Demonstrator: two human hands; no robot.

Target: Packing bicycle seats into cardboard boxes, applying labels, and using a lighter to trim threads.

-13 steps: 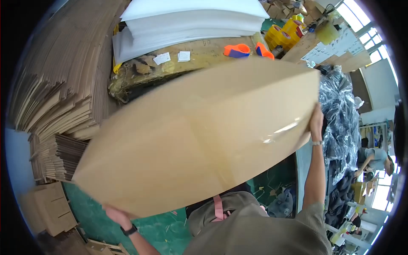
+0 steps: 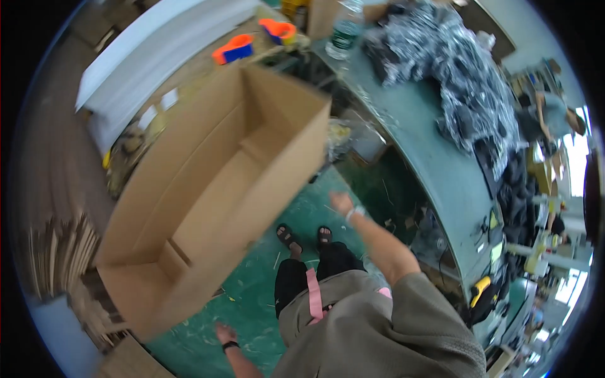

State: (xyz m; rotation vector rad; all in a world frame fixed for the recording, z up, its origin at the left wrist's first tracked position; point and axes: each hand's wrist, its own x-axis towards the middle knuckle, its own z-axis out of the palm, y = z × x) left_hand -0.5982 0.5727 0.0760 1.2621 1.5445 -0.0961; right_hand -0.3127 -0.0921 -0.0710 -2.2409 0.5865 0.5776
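Note:
A long brown cardboard box (image 2: 217, 189), its top side open, tilts in front of me with its hollow inside facing up. Blur softens its edges. Apart from its near lower corner, my left hand (image 2: 225, 332) holds nothing, with its fingers loosely spread. My right hand (image 2: 341, 203) is also off the box, to the right of its long side, with nothing in it and somewhat blurred fingers apart. Two orange and blue tape dispensers (image 2: 234, 49) lie on the bench beyond the box.
White foam sheets (image 2: 145, 60) are stacked at the back left, above flat cardboard stacks (image 2: 60, 252). To the right, a green table (image 2: 435, 170) carries plastic-wrapped dark goods (image 2: 435, 63) and a water bottle (image 2: 345, 31). Another person (image 2: 554, 116) works at far right.
The box has turned from its taped closed face to its open side. Both hands have let go of it. My view has swung to the right.

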